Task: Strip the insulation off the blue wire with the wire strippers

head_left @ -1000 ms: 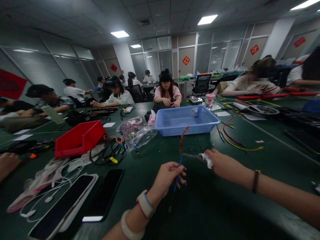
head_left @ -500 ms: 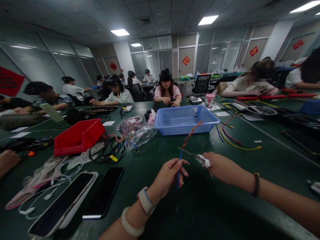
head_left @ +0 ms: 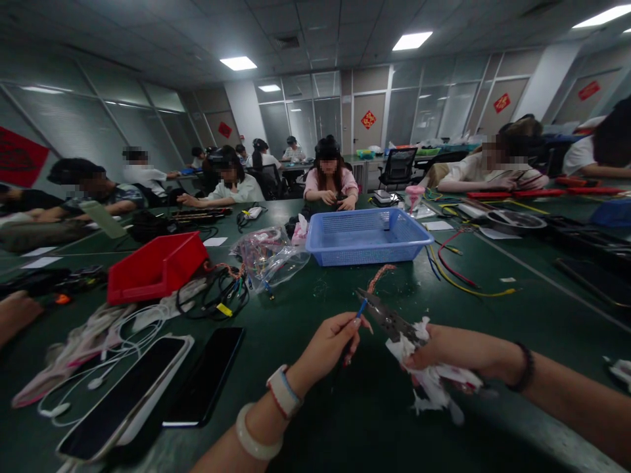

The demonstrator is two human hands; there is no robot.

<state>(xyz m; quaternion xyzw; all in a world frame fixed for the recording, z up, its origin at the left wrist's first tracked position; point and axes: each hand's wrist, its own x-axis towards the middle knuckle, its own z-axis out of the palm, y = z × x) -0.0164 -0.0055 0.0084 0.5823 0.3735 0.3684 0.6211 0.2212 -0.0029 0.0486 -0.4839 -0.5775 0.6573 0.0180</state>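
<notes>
Pinched in the fingers of my left hand point(head_left: 338, 338) is a blue wire point(head_left: 362, 307). Its far end is a bare, twisted copper strand point(head_left: 380, 276) that bends over to the right. My right hand point(head_left: 438, 351) is closed around the handles of wire strippers point(head_left: 394, 318), which are wrapped in white, torn-looking tissue point(head_left: 434, 384). The tool's jaws lie at the wire, close to where the blue covering meets the copper. Whether the jaws bite on the wire I cannot tell.
A blue mesh basket point(head_left: 367, 253) stands ahead, with a clear bag of wires point(head_left: 269, 259) and a red bin point(head_left: 158, 269) to its left. Two phones point(head_left: 207, 378) and white earphones point(head_left: 106, 358) lie at left. Loose cables point(head_left: 473, 282) lie at right. Several people sit around the tables.
My right hand has turned and come lower, so the strippers and tissue now show broadly. The copper end has bent to the right. My left hand has shifted little.
</notes>
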